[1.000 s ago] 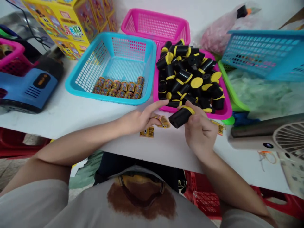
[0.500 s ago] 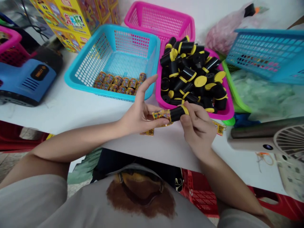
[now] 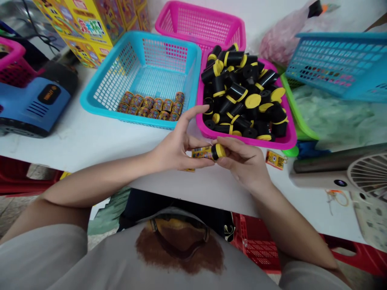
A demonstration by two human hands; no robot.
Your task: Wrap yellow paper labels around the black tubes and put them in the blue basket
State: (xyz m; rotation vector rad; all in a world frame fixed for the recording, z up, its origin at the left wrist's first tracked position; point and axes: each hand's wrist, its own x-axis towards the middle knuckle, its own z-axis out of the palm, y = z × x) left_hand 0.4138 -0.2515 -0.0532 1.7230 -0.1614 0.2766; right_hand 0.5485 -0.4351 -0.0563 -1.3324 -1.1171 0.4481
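Against a pale wall, over a white tabletop, with a blue basket part-filled with small printed cylinders and a pink basket heaped with yellow-lidded black cylinders close by. Pictured just in front of the pink basket: at work on a black canister, held nearly level between left hand and right hand, with a printed sleeve around the body and a yellow lid pointing right. Gripped at the printed sleeve by left thumb and fingers, with index finger raised clear; pinched at the lidded end by right fingertips. Impossible to tell, behind the fingers, whether fully seated. Probably best done by keeping canister and sleeve in line and pressing evenly from the lid, without crushing or creasing the wrap. Check for an even edge all round; ease back and straighten if skewed.
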